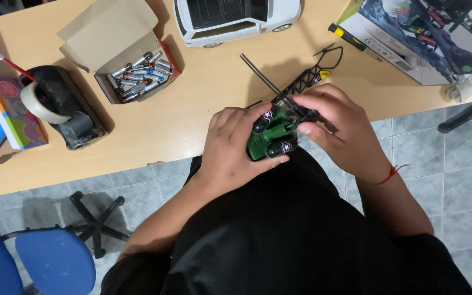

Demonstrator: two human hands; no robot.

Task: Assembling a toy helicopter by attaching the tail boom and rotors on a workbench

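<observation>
A light wooden table [181,125] runs across the upper part of the view, and its near edge lies just under the grip. Below that edge is a grey tiled floor [427,153]. A blue office chair [50,262] stands on the floor, well down and to the left of the hands.

Well up and to the right of the grip lies a large printed toy box [411,38], dark blue with a light rim, showing a pictured helicopter. Straight above the hands sits a white toy car [230,19]. Up and to the left, an open brown cardboard box [121,49] holds loose batteries [140,74]. Further left stands a black tape dispenser [64,106], and beyond it a small colourful box [12,112] at the table's left end. A yellow-handled screwdriver [350,38] lies just beside the toy box.

Both hands clasp a green toy helicopter [271,136] over the table's edge. The left hand [230,147] wraps its body from the left, fingers curled around it. The right hand [340,125] pinches its top from the right. The toy's black lattice tail [307,79] reaches up over the table.
</observation>
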